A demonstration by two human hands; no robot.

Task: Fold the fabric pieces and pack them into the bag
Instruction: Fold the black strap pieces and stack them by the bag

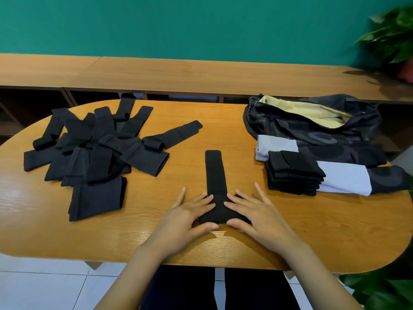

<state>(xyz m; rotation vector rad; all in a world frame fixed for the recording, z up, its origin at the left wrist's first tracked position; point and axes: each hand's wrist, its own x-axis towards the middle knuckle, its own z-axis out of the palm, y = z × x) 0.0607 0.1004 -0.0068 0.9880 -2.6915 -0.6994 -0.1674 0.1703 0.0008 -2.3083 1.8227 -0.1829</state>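
Left hand [185, 218] and right hand [257, 215], fingers straight and gripping nothing, press flat on the near end of a black strip [215, 173] lying left of the open bag [312, 121]. Released early, the fold may spring open; a crooked fold could unsettle the stack [292, 173] just in front of the bag.

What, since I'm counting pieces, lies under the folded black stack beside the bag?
A pale grey cloth pokes out behind the folded black stack, another pale panel to its right. How far either runs beneath is covered.
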